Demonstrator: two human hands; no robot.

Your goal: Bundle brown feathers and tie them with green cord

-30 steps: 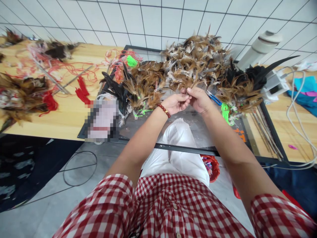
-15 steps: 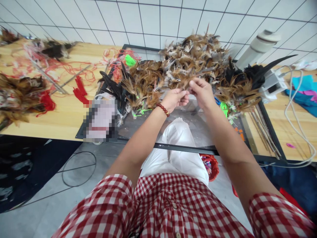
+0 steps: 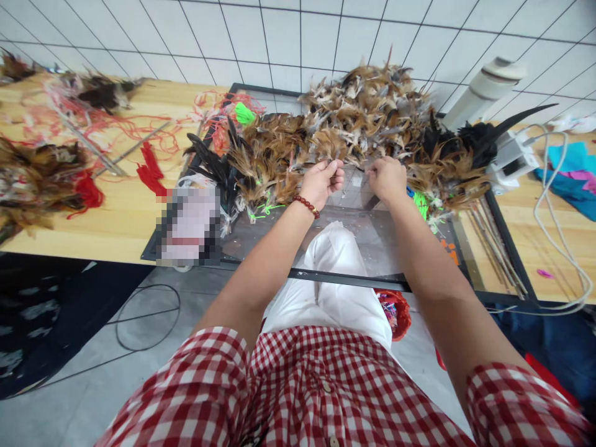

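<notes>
Head view: reckoned from the middle between the two hands, a heap of brown feathers (image 3: 367,108) lies at 12 o'clock, at the far side of a black-framed glassy panel (image 3: 384,239). The left hand (image 3: 323,182) is at its near edge, thumb laid against curled fingers; the right hand (image 3: 387,180), apart from it, has its fingers drawn narrowly together. Whether either holds a feather, I cannot tell.

Just beyond, a brown feather cluster (image 3: 270,149) sits toward 10 o'clock with black feathers (image 3: 218,158) next to it, and another brown cluster (image 3: 451,177) is at 3 o'clock. Green cord (image 3: 420,203) lies near 4 o'clock; a second green bundle (image 3: 244,113) lies at 10.

Farther out on the wooden surface (image 3: 107,223), a red tassel (image 3: 151,169) is at 9 o'clock, thin sticks (image 3: 498,248) at 4, and a white cylinder (image 3: 482,96) stands tilted in the view at 2. Below, a red basket (image 3: 403,316) shows at 5 o'clock.
</notes>
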